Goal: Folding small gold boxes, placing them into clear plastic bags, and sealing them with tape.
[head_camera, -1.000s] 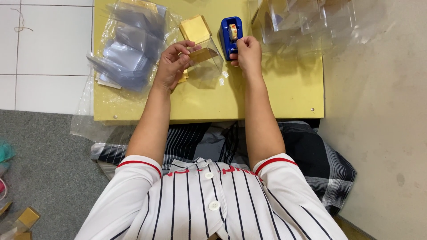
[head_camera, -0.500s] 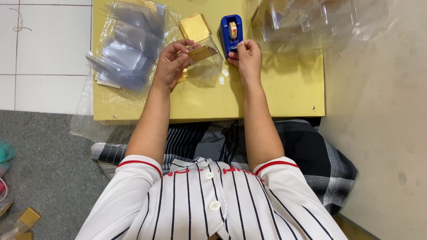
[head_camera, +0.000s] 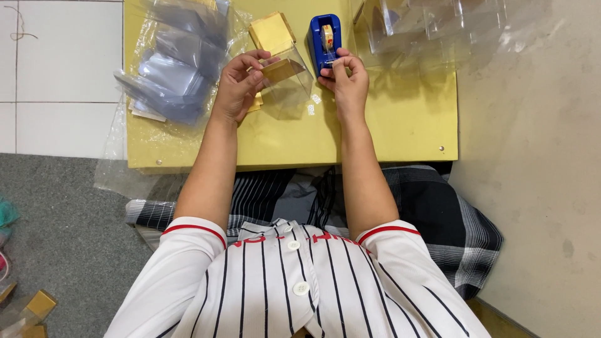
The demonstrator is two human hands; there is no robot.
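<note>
A clear plastic box [head_camera: 289, 78] with a gold base is sitting mid-table, the left hand [head_camera: 238, 84] grasping it. The right hand [head_camera: 345, 78] is pinching at the blue tape dispenser [head_camera: 324, 39]; any tape strip is too faint to see. Clear sleeves [head_camera: 178, 62] are blurring together on the yellow table [head_camera: 400, 119].

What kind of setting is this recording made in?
Probably a home packing spot on the floor: a low yellow table over tile and carpet, clear plastic sleeves piled beside a blue tape dispenser, and the left hand holding a clear box.
</note>
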